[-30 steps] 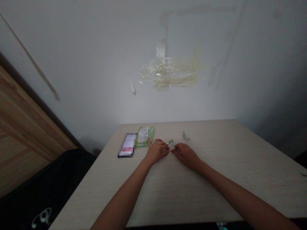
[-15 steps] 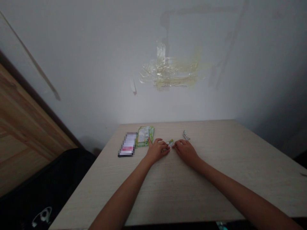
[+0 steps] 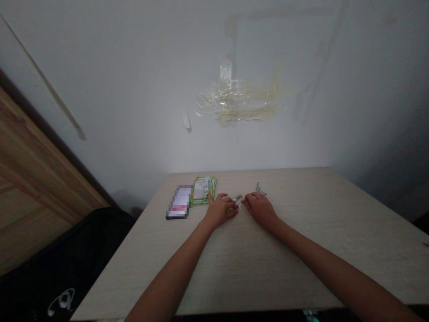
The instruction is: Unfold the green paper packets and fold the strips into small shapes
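Observation:
A small green-and-white wrapper (image 3: 238, 197) lies between my two hands, low over the table. My left hand (image 3: 219, 211) rests on the tabletop with bent fingers closed at the wrapper's left side. From the right, my right hand (image 3: 261, 209) has its fingertips pinched together at the wrapper's near right edge. The fingers hide part of it. Left of it, close to my left thumb, is a stack of flat green-and-white packets (image 3: 202, 188). A crumpled greyish-green scrap (image 3: 260, 189) sits just beyond my right hand.
A phone (image 3: 179, 206) with a blurred screen lies left of the packets. The pale wooden table (image 3: 318, 223) meets a wall (image 3: 134, 89) with tape remnants (image 3: 241, 100). A black bag or cloth (image 3: 83, 250) and a wooden panel (image 3: 27, 179) stand at the left.
My right hand has shifted very slightly, and its fingertips are a little farther from my left hand. The packets, phone and scrap stay where they were.

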`<action>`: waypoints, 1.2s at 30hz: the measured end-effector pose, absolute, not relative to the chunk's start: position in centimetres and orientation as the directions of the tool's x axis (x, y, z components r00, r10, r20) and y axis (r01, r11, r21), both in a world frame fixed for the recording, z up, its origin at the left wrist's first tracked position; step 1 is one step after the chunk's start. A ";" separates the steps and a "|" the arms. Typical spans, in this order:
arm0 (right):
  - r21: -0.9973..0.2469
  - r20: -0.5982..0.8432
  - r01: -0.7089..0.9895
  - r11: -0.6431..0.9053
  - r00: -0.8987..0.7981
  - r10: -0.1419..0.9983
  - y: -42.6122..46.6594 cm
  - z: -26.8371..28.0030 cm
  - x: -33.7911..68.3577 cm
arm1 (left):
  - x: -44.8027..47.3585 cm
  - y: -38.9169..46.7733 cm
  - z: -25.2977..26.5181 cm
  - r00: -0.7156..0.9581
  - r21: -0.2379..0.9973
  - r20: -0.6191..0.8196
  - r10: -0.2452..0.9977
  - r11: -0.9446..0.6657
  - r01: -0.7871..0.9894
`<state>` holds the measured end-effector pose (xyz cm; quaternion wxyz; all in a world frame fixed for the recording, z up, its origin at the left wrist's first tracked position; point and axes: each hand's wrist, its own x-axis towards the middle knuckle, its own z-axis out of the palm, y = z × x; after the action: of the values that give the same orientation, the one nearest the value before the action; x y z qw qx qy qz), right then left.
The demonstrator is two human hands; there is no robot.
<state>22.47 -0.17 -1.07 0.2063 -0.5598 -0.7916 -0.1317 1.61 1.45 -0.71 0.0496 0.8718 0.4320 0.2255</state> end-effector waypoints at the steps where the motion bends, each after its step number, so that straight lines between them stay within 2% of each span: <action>1: -0.017 0.464 0.945 0.327 -0.282 0.840 0.0 -1.0 22.5 | 1.6 1.4 -0.7 0.524 0.283 0.349 0.777 -0.621 0.731; 6: 0.016 0.409 0.964 0.266 -0.249 0.878 1.0 -0.6 22.2 | 1.6 1.4 -0.6 0.523 0.302 0.337 0.783 -0.616 0.727; 12: -0.011 0.437 0.967 0.255 -0.225 0.871 1.3 -1.1 22.0 | 1.6 1.2 -0.6 0.515 0.307 0.338 0.788 -0.609 0.731; 15: -0.085 0.444 0.959 0.270 -0.206 0.872 1.2 -1.4 22.2 | 1.7 1.1 -0.5 0.510 0.297 0.343 0.789 -0.607 0.737; 22: -0.363 0.456 0.869 0.338 -0.151 0.877 1.3 -1.9 23.1 | 1.8 0.8 -0.3 0.497 0.305 0.339 0.799 -0.593 0.745; 25: -0.424 0.451 0.826 0.372 -0.164 0.878 1.4 -2.1 23.3 | 1.7 0.9 -0.5 0.492 0.329 0.330 0.805 -0.587 0.740; 36: -0.342 0.445 0.842 0.417 -0.246 0.861 1.6 -2.0 22.9 | 1.7 1.6 -0.8 0.471 0.346 0.301 0.829 -0.556 0.756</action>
<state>22.87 1.59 -1.97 0.2934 -0.5395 -0.7890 0.0163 1.70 1.63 -0.78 0.0822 0.8538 0.4640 0.2212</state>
